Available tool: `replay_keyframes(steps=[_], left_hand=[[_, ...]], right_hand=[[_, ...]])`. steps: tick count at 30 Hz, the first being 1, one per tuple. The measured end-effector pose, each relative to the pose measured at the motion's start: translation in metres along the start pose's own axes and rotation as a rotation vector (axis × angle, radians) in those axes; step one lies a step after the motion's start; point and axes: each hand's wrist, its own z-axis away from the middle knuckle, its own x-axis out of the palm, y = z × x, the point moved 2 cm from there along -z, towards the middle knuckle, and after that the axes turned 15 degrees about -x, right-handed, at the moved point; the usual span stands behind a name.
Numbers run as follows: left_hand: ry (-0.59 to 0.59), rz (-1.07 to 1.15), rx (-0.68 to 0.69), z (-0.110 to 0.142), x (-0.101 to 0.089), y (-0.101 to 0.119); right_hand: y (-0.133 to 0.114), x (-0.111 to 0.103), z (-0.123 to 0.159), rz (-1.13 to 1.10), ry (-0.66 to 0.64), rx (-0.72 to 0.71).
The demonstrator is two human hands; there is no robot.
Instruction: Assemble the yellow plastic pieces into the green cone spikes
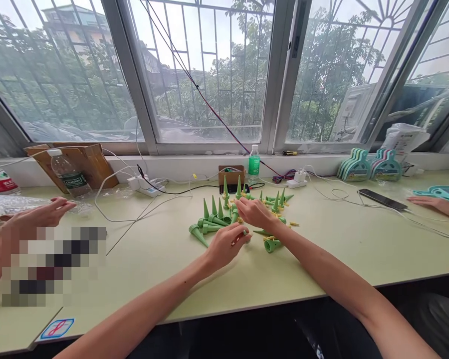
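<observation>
Several green cones [212, 228] lie in a loose cluster at the centre of the frame, a few standing point-up at the back and others on their sides, with small yellow pieces [294, 224] scattered among them. Working well here likely means a light fingertip grip, with one hand steadying while the other works, and the wrists kept clear of the upright cones, which could topple easily.

The left hand [224, 244], at the cluster's near edge, has its fingers curled nearly closed and seems to pinch a small green part [245, 232]. The right hand [256, 212], just above and to the right, bends its partly closed fingers down into the cluster; whether it grips anything cannot be told.

Behind the cluster on the tabletop [340, 229] are a small brown box [231, 177] and a green-labelled bottle [254, 163]. A dark phone [383, 200] lies at centre right; another person's hand [47, 214] shows at the left.
</observation>
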Motion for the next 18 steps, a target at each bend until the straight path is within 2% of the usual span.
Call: replay_keyframes(steps=[4, 8, 18], left_hand=[[0.051, -0.023, -0.014, 0.000, -0.001, 0.000], [0.053, -0.049, -0.053, -0.001, 0.002, -0.005], [-0.015, -0.086, -0.155, -0.003, 0.005, -0.009]], right_hand=[[0.002, -0.004, -0.001, 0.031, -0.115, 0.094], [0.003, -0.005, -0.001, 0.007, -0.235, 0.107], [-0.001, 0.005, 0.002, -0.102, -0.335, 0.145]])
